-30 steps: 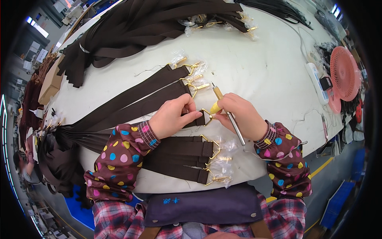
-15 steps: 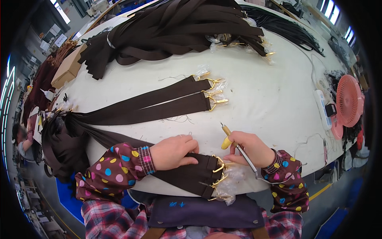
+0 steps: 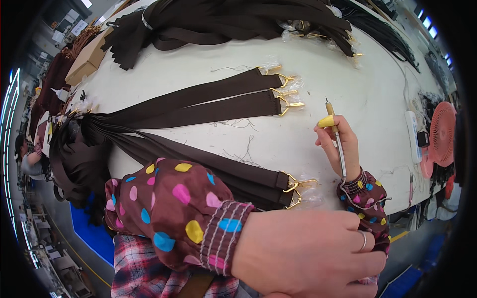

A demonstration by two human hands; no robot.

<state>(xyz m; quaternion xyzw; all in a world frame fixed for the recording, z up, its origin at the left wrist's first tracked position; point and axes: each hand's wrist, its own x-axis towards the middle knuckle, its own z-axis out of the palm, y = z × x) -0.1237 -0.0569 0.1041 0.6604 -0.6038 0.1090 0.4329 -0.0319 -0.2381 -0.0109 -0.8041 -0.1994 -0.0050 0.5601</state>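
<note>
Head view: right grip (image 3: 351, 151) holds pen-like tool (image 3: 341, 155); box (image 3: 89, 62) contents unclear.

The right hand (image 3: 351, 149) holds a pen-like tool (image 3: 340, 153) near brown straps (image 3: 238, 168).

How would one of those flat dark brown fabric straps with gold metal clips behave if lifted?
The flat dark brown fabric strap would probably droop: other straps slump in folds at left. Its gold metal clip may swing, projecting beyond the fabric's end.
</note>
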